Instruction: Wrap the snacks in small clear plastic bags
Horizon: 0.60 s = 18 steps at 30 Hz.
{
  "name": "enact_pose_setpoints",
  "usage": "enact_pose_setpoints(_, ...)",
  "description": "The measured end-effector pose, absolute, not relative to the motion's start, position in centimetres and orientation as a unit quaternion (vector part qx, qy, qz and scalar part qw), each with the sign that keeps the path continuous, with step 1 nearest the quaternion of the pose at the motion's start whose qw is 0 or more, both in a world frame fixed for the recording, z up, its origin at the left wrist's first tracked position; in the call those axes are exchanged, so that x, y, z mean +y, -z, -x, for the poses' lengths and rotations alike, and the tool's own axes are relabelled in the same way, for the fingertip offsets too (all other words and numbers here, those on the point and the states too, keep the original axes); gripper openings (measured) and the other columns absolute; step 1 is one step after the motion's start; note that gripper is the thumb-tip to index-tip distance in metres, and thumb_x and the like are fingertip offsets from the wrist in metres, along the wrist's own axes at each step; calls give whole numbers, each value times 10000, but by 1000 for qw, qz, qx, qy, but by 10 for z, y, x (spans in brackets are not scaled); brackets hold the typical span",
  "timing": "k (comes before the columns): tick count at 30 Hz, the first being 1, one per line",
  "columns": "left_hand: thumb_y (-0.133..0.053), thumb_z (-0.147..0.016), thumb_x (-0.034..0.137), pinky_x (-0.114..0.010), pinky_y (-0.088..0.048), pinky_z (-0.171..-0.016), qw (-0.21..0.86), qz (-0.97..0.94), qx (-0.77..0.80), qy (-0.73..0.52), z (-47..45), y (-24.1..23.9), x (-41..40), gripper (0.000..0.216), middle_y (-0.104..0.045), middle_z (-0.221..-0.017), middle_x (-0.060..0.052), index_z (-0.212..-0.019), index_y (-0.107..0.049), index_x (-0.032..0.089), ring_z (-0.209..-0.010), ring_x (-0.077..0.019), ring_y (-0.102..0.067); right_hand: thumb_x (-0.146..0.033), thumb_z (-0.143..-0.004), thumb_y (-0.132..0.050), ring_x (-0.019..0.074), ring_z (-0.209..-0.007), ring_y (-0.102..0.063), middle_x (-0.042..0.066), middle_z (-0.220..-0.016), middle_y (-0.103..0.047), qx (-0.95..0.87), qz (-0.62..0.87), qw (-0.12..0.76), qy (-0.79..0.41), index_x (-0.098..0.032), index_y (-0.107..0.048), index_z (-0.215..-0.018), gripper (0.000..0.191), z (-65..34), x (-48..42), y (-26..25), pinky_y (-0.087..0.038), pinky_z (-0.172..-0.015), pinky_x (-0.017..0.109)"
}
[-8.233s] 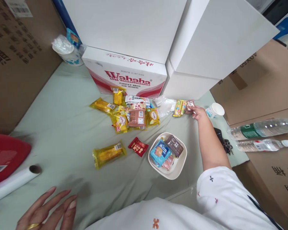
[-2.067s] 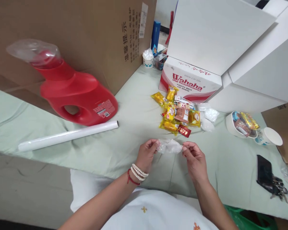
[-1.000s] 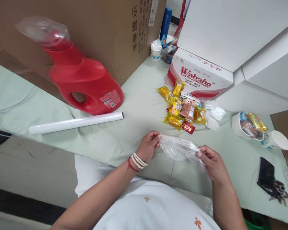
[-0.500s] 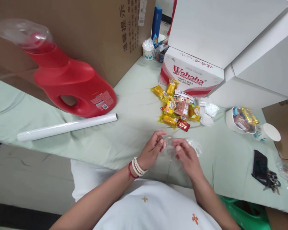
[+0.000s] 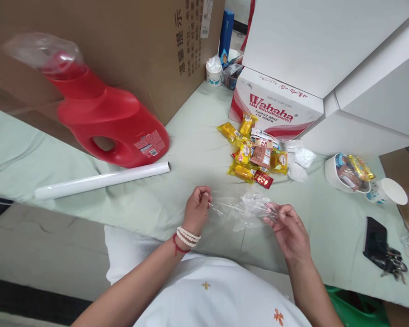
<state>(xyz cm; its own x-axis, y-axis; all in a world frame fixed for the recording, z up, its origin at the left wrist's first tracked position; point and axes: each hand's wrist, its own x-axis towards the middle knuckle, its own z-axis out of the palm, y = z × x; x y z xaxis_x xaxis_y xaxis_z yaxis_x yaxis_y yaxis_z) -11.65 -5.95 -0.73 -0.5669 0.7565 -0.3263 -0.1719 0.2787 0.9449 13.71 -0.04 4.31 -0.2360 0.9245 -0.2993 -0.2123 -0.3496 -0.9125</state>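
Observation:
A clear, crumpled plastic bag (image 5: 250, 206) is stretched between my two hands above the cloth. My left hand (image 5: 198, 209), with white beads and a red string at the wrist, pinches one end of the film. At the other end, the fingers of my right hand (image 5: 289, 229) are closed on the bunched plastic. Just beyond the bag lies a pile of small wrapped snacks (image 5: 259, 154), mostly in yellow packets, with a red packet (image 5: 263, 179) nearest to me. White crinkled plastic (image 5: 301, 161) rests against the pile's right side.
A red jug (image 5: 119, 122) and a white roll (image 5: 104, 180) are at left. A Wahaha carton (image 5: 274, 106) stands behind the snacks. On the right are a bowl of snacks (image 5: 332, 175), a paper cup (image 5: 386, 193), a black phone (image 5: 376, 238) and keys (image 5: 395, 265).
My hands have moved apart, left hand to the left and right hand to the right. The clear plastic bag is now drawn out between them.

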Motion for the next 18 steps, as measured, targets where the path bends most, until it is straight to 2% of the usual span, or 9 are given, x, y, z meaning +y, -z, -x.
enact_pose_setpoints(2,-586,-793,262,-326,-503,-769,363,-307,720,-505,123,5,-66,210,-610,-922,-46,-961,-697,205,-828,-189,-582,-363,-820,-758,314,-1199,-631,83,-1161,-712,-362,441,415,-708,-247,-596,-760,208,-147,-2,-41,-549,-934,497)
enact_pose_setpoints(4,-563,-762,200,-400,-501,-958,302,-395,724,-477,124,-6,-68,343,-609,-1153,-94,-1066,-720,211,-1088,-244,-592,-372,-810,-754,343,-1222,-636,93,-1206,-715,-369,429,412,-714,-248,-585,-756,217,-151,-5,-39,-521,-984,558)
enact_pose_setpoints(7,-528,-837,233,-484,-378,-1160,254,-488,686,-476,115,-29,-53,485,-563,-1390,-133,-1312,-619,205,-1339,-285,-500,-407,-781,-777,356,-1211,-652,80,-1251,-713,-417,431,390,-699,-249,-584,-723,256,-148,-9,-37,-515,-1000,563)
enact_pose_setpoints(9,-572,-873,320,-505,-308,-1204,252,-540,658,-460,104,-41,-32,518,-576,-1428,-147,-1377,-569,198,-1390,-312,-465,-450,-770,-788,363,-1243,-634,73,-1309,-698,-464,432,356,-687,-248,-590,-697,292,-146,-10,-38,-506,-1026,550)
enact_pose_setpoints(11,-690,-816,391,-490,-367,-1139,289,-582,632,-421,94,-44,-8,491,-693,-1241,-140,-1266,-646,201,-1263,-342,-559,-478,-782,-784,362,-1273,-615,72,-1358,-680,-505,425,331,-674,-250,-612,-703,296,-146,-9,-41,-479,-1070,542)
enact_pose_setpoints(12,-738,-777,409,-454,-439,-1040,327,-597,615,-398,90,-43,3,418,-737,-1038,-116,-1139,-700,204,-1092,-329,-631,-479,-795,-779,360,-1279,-611,74,-1372,-674,-519,421,328,-668,-250,-624,-716,288,-148,-8,-42,-460,-1092,543)
enact_pose_setpoints(13,-765,-754,425,-402,-485,-908,373,-605,594,-377,88,-40,11,330,-718,-835,-75,-1000,-727,210,-894,-287,-649,-476,-808,-775,357,-1277,-613,77,-1379,-671,-528,418,331,-661,-249,-631,-726,281,-151,-7,-43,-442,-1109,548)
enact_pose_setpoints(15,-771,-752,474,-303,-437,-654,472,-600,543,-350,87,-32,19,266,-577,-582,3,-762,-700,218,-607,-186,-527,-468,-827,-768,353,-1246,-631,88,-1370,-676,-533,426,350,-642,-247,-630,-733,277,-162,-6,-46,-424,-1120,557)
enact_pose_setpoints(18,-719,-795,579,-249,-308,-523,590,-524,487,-375,92,-23,15,417,-480,-536,43,-646,-607,206,-516,-117,-392,-476,-831,-764,324,-1104,-678,101,-1247,-721,-530,462,380,-601,-249,-630,-731,282,-187,-9,-48,-479,-1049,529)
